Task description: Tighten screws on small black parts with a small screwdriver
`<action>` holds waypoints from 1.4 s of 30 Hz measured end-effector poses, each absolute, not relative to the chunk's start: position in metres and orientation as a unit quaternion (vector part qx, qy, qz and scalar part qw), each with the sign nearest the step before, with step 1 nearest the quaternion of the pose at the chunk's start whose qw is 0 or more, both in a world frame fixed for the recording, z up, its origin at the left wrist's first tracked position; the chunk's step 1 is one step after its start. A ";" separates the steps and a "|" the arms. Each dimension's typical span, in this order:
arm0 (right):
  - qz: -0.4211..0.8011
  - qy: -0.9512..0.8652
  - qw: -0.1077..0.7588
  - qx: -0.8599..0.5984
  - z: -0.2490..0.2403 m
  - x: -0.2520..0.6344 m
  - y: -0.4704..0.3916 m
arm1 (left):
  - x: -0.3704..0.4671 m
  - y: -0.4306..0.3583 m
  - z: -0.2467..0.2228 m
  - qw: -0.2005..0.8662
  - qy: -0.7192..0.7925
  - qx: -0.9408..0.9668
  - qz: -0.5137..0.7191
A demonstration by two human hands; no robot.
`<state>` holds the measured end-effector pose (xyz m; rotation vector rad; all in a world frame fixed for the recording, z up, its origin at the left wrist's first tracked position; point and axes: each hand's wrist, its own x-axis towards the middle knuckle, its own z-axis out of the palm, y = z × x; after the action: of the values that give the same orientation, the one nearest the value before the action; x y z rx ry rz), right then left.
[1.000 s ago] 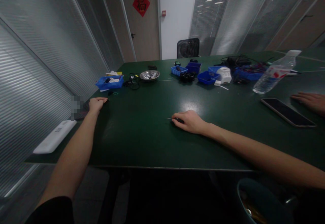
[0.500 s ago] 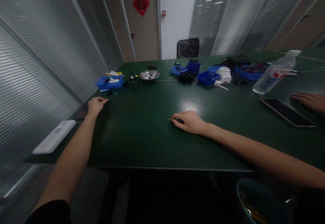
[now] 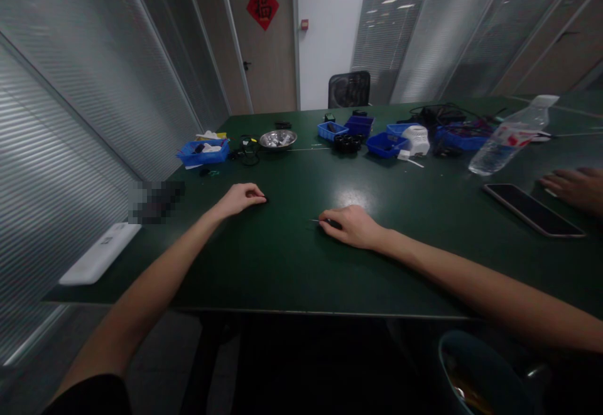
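Note:
My left hand point(image 3: 241, 199) is over the middle-left of the green table point(image 3: 264, 258), thumb and fingers pinched on a small dark object point(image 3: 266, 199) too small to name. To its right, my right hand point(image 3: 353, 226) rests on the tabletop, fingers curled round a thin tool with a dark handle point(image 3: 333, 223). The tool's slim metal shaft point(image 3: 314, 220) points left toward the space below my left hand. Most of the handle is hidden inside my fingers.
Farther back stand a metal bowl point(image 3: 278, 140), a blue tray point(image 3: 205, 152), and a blue bin point(image 3: 386, 145). At right are a tilted plastic bottle point(image 3: 513, 135), a phone point(image 3: 532, 210) and another person's hand point(image 3: 575, 186). A white case point(image 3: 100, 255) lies left.
My left hand has moved right from the table's left side toward the middle, still pinched. My right hand keeps its place with the tool. The other person's hand has shifted slightly.

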<state>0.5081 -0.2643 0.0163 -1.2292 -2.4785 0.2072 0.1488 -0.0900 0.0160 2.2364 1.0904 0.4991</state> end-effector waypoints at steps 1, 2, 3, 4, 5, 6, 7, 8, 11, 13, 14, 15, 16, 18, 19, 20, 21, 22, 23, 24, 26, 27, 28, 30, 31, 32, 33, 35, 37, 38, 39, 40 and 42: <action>0.073 -0.878 0.180 -0.437 0.016 0.508 -0.264 | 0.164 -0.103 0.016 0.314 0.374 0.852 0.188; 0.071 -0.878 0.177 -0.439 0.016 0.508 -0.264 | 0.178 -0.117 0.016 0.326 0.337 0.863 0.188; 0.068 -0.878 0.174 -0.441 0.016 0.508 -0.264 | 0.190 -0.130 0.015 0.338 0.303 0.872 0.185; 0.065 -0.878 0.172 -0.442 0.016 0.508 -0.264 | 0.201 -0.143 0.015 0.346 0.276 0.878 0.182; 0.062 -0.879 0.171 -0.441 0.015 0.507 -0.263 | 0.210 -0.154 0.014 0.349 0.256 0.882 0.184; 0.060 -0.881 0.170 -0.437 0.015 0.507 -0.263 | 0.218 -0.163 0.014 0.351 0.241 0.886 0.185; 0.061 -0.884 0.169 -0.432 0.015 0.507 -0.263 | 0.223 -0.171 0.014 0.350 0.228 0.890 0.184; 0.062 -0.887 0.169 -0.426 0.015 0.506 -0.263 | 0.227 -0.176 0.013 0.346 0.218 0.894 0.183; 0.064 -0.892 0.170 -0.414 0.016 0.506 -0.263 | 0.230 -0.183 0.013 0.329 0.203 0.904 0.182; 0.063 -0.894 0.171 -0.409 0.016 0.506 -0.264 | 0.230 -0.183 0.013 0.323 0.200 0.907 0.183; 0.063 -0.896 0.170 -0.406 0.017 0.507 -0.264 | 0.230 -0.183 0.014 0.321 0.199 0.907 0.183; 0.063 -0.897 0.169 -0.403 0.017 0.507 -0.264 | 0.230 -0.183 0.014 0.320 0.199 0.908 0.183; 0.063 -0.898 0.168 -0.401 0.017 0.507 -0.265 | 0.230 -0.183 0.014 0.319 0.198 0.909 0.182; 0.059 -0.900 0.166 -0.399 0.016 0.507 -0.265 | 0.231 -0.184 0.014 0.314 0.198 0.910 0.182; 0.056 -0.901 0.164 -0.399 0.016 0.507 -0.265 | 0.232 -0.185 0.014 0.311 0.197 0.912 0.181; 0.053 -0.901 0.162 -0.399 0.015 0.507 -0.265 | 0.233 -0.186 0.014 0.308 0.195 0.913 0.181; 0.050 -0.902 0.161 -0.397 0.015 0.506 -0.264 | 0.234 -0.187 0.014 0.305 0.193 0.915 0.181; 0.047 -0.904 0.159 -0.395 0.015 0.506 -0.264 | 0.234 -0.187 0.014 0.301 0.191 0.917 0.181; 0.044 -0.906 0.157 -0.392 0.014 0.505 -0.264 | 0.235 -0.188 0.014 0.298 0.189 0.918 0.181; 0.041 -0.908 0.155 -0.388 0.014 0.505 -0.265 | 0.235 -0.189 0.013 0.296 0.188 0.919 0.180; 0.032 -0.911 0.152 -0.382 0.014 0.504 -0.265 | 0.236 -0.189 0.013 0.293 0.188 0.921 0.177; 0.029 -0.913 0.150 -0.379 0.014 0.503 -0.266 | 0.236 -0.190 0.013 0.292 0.188 0.921 0.176; 0.026 -0.914 0.149 -0.377 0.014 0.503 -0.266 | 0.237 -0.190 0.013 0.292 0.188 0.921 0.175; 0.022 -0.914 0.150 -0.376 0.014 0.502 -0.267 | 0.237 -0.191 0.013 0.290 0.187 0.921 0.178; 0.021 -0.915 0.149 -0.375 0.014 0.502 -0.268 | 0.238 -0.191 0.013 0.289 0.187 0.922 0.179; 0.020 -0.915 0.148 -0.374 0.014 0.501 -0.268 | 0.238 -0.192 0.013 0.287 0.185 0.922 0.180; 0.019 -0.916 0.146 -0.373 0.014 0.500 -0.268 | 0.239 -0.193 0.013 0.286 0.184 0.923 0.180; 0.013 -0.918 0.142 -0.370 0.014 0.499 -0.268 | 0.240 -0.194 0.013 0.285 0.180 0.925 0.177; 0.007 -0.919 0.138 -0.369 0.014 0.497 -0.268 | 0.241 -0.195 0.013 0.286 0.179 0.926 0.171; 0.003 -0.919 0.136 -0.369 0.014 0.496 -0.268 | 0.242 -0.196 0.013 0.287 0.179 0.926 0.169; 0.000 -0.919 0.135 -0.370 0.014 0.495 -0.269 | 0.242 -0.196 0.014 0.288 0.179 0.926 0.167; -0.002 -0.919 0.134 -0.371 0.014 0.495 -0.269 | 0.242 -0.196 0.014 0.289 0.179 0.926 0.167; 0.000 -0.916 0.140 -0.376 0.013 0.494 -0.269 | 0.242 -0.196 0.014 0.290 0.179 0.925 0.168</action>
<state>0.4945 -0.2691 0.0132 -1.0858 -2.6464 0.0004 0.2419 -0.1955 0.0137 2.4669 0.4762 0.4490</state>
